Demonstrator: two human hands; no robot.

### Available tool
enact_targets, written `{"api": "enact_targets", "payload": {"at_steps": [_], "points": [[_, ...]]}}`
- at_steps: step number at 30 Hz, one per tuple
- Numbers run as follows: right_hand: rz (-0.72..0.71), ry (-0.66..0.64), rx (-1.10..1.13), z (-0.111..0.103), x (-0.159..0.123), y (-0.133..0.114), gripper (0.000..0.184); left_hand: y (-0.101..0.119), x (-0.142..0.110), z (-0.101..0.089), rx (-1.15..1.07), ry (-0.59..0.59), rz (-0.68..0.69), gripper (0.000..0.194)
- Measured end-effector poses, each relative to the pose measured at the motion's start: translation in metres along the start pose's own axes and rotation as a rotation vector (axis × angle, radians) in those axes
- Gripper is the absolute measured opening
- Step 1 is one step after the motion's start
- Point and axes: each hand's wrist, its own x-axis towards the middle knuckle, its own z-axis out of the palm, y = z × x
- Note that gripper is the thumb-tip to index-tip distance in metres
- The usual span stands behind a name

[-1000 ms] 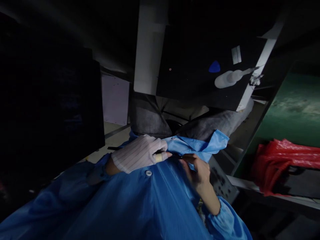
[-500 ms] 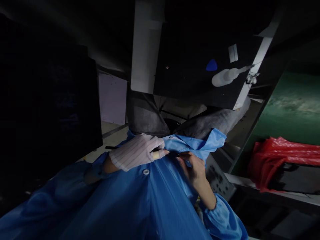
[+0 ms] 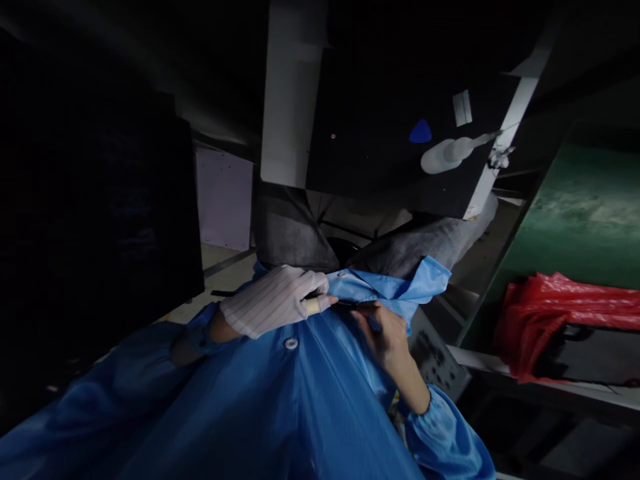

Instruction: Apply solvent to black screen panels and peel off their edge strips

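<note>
I look down my own front at a blue smock [image 3: 300, 407] with a white snap button [image 3: 291, 343]. My left hand [image 3: 273, 300] wears a white striped glove with a yellow cot on one fingertip, and its fingers are closed on the smock's lower hem [image 3: 380, 288]. My bare right hand [image 3: 385, 333] meets it from the right, its fingers pinched on the same hem edge along with a thin dark object I cannot make out. Grey trousers [image 3: 415, 247] show beyond the hem.
A black work surface [image 3: 380, 167] above my knees carries a white squeeze bottle [image 3: 445, 153], a blue pick [image 3: 420, 132] and a small white tag [image 3: 462, 108]. A white upright post [image 3: 287, 100] stands centre. A red plastic bag [image 3: 560, 313] lies on a shelf at right, before a green surface [image 3: 580, 213].
Both hands stay together at the hem. My right hand's fingers have shifted slightly up and left against the fabric edge; the view has drifted a little.
</note>
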Motion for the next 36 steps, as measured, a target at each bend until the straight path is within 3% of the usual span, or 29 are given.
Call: {"api": "enact_targets", "payload": {"at_steps": [9, 14, 18, 26, 32, 36], "points": [[-0.009, -0.006, -0.023, -0.002, 0.005, -0.003, 0.012, -0.002, 0.001, 0.004, 0.036, 0.095, 0.082, 0.030], [-0.043, 0.020, -0.015, -0.001, 0.007, -0.003, 0.012, -0.003, 0.000, 0.000, 0.005, 0.042, 0.056, 0.027], [-0.091, 0.031, -0.027, -0.001, 0.011, -0.006, 0.010, 0.000, -0.006, -0.005, -0.019, 0.055, 0.118, 0.029], [-0.224, 0.111, -0.052, 0.007, 0.006, -0.007, 0.011, 0.002, -0.023, 0.003, 0.096, 0.122, 0.234, 0.040], [-0.263, 0.074, -0.074, 0.001, 0.009, -0.008, 0.013, 0.009, -0.028, 0.008, 0.262, 0.194, 0.292, 0.053], [-0.279, 0.062, -0.085, -0.003, 0.012, -0.008, 0.015, 0.009, -0.028, 0.010, 0.250, 0.184, 0.291, 0.054]]}}
